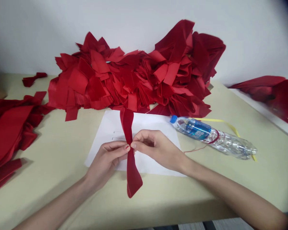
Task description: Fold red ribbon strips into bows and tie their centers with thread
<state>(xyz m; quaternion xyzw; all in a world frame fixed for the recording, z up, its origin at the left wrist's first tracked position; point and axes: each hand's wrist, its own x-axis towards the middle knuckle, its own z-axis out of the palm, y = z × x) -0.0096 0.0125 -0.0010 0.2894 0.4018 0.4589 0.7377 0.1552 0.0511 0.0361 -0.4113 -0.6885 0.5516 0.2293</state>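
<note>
Your left hand (105, 163) and right hand (156, 150) meet near the middle of the counter (50, 182), over a sheet of white paper (151, 123). The fingers (136, 140) of both hands are closed in a tight pinch on a red ribbon (133, 177), gathering it into a narrow waist at its middle. The ribbon's long axis runs nearly straight from far to near, tilting slightly. Its far end stands up past the paper's far edge, towards a big pile of red cloth strips (127, 76), and its near end hangs past the paper's near edge. To your right, a clear plastic bottle (213, 139) lies on its side with its blue cap pointing far and left, and a yellow ribbon (220, 123) runs along it. More red cloth (9, 134) lies heaped at the left of the counter.
</note>
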